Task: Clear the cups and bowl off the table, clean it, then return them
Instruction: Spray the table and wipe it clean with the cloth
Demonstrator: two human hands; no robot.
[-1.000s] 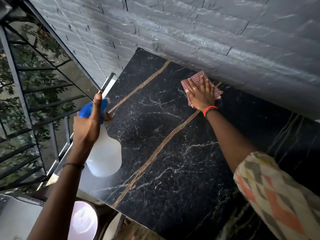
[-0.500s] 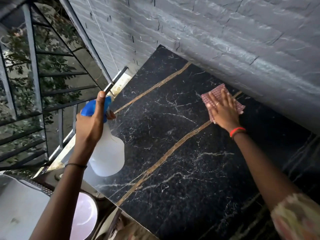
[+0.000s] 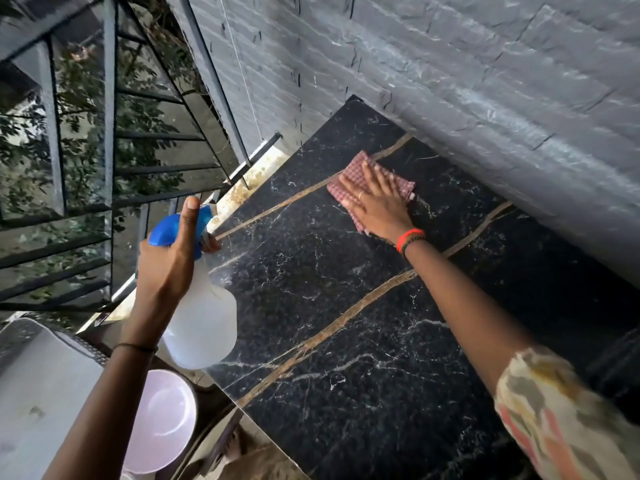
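Now I'm gripping the spray bottle (image 3: 202, 320) in my left hand (image 3: 169, 261) over the tabletop's (image 3: 363, 368) left edge, my flat right hand (image 3: 379, 204) pressing the cloth (image 3: 348, 180) near the far edge.

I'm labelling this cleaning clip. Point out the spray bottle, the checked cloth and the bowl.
spray bottle (image 3: 204, 327), head view, on its white body.
checked cloth (image 3: 354, 166), head view, on its bare far corner.
bowl (image 3: 162, 420), head view, on its inner wall.
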